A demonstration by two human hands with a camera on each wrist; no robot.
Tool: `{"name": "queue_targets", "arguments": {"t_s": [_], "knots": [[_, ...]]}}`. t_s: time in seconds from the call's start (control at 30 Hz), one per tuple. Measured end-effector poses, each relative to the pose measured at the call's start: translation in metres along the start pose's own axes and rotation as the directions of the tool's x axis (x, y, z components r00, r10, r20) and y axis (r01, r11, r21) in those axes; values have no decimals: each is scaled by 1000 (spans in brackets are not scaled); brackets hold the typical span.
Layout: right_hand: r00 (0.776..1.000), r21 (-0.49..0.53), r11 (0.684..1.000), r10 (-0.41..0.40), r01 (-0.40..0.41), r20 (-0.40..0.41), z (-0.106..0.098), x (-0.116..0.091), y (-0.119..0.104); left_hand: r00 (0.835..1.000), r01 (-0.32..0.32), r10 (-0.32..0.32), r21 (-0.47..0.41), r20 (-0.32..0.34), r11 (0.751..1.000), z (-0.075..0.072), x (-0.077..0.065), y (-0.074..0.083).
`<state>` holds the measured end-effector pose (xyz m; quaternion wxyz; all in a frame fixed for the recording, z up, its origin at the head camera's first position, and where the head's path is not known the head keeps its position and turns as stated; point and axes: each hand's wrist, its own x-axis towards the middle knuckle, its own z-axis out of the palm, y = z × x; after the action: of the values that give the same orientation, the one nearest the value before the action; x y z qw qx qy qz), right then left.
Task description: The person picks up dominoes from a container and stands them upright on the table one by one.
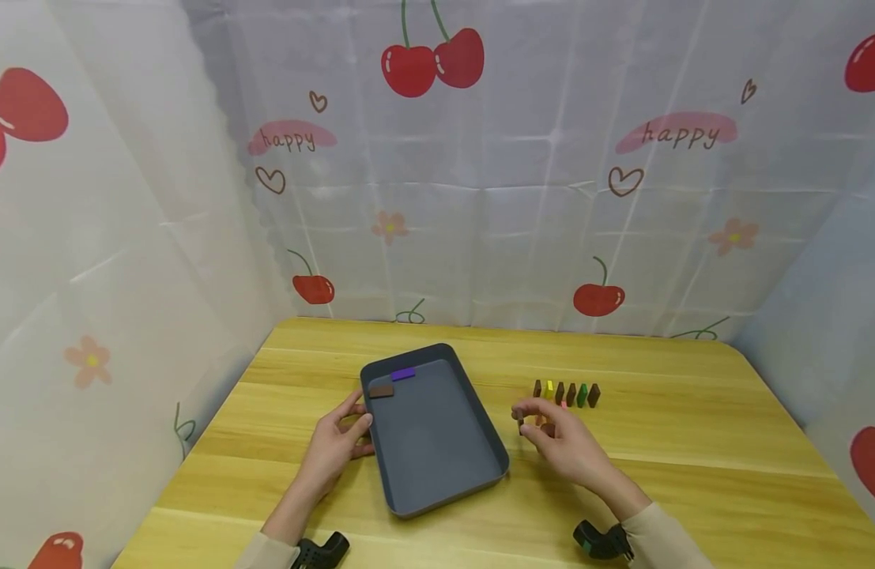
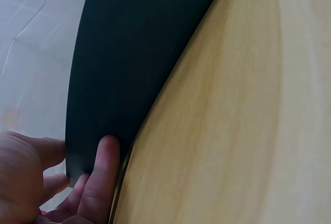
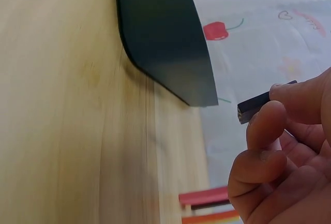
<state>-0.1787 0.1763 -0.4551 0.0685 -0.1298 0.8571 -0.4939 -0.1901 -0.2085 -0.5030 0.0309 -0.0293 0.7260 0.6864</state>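
Note:
A dark grey rectangular tray (image 1: 437,442) lies at an angle on the table, holding a purple block (image 1: 403,374) and a brown block (image 1: 382,391) near its far left corner. My left hand (image 1: 337,442) holds the tray's left side; its thumb meets the rim and a fingertip (image 2: 108,149) presses the outer wall. To the right of the tray, my right hand (image 1: 561,442) pinches a small dark brown block (image 3: 254,106) between thumb and finger, raised above the table. Beyond that hand stands a row of small blocks, among them a yellow block (image 1: 549,389) and a green block (image 1: 582,394).
Partly hidden by the right hand are a pink block (image 3: 204,196) and an orange block (image 3: 212,217). The wooden table (image 1: 658,474) is bounded at the back and sides by a cherry-patterned sheet (image 1: 473,237).

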Motion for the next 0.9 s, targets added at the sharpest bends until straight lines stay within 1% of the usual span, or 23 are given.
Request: {"name": "queue_targets", "arguments": {"t_s": [0.1,0.27,0.4,0.63,0.9], "knots": [[999,13,999,36,-36,-9,-5,-5,4,1000,-4,4,7,-1,1000,0,0,-1],[996,31,996,83,-82,-33,-15,-13,10,1000,14,-14,3,-6,1000,0,1,0],[993,37,994,105,-103,-47,-21,-18,14,1000,14,-14,0,-4,1000,-1,0,0],[991,36,993,118,-116,-62,-31,-23,22,1000,-1,1,11,9,1000,0,-1,1],[989,34,994,103,-100,-105,-49,-23,30,1000,4,-4,4,-2,1000,1,-1,1]]}}
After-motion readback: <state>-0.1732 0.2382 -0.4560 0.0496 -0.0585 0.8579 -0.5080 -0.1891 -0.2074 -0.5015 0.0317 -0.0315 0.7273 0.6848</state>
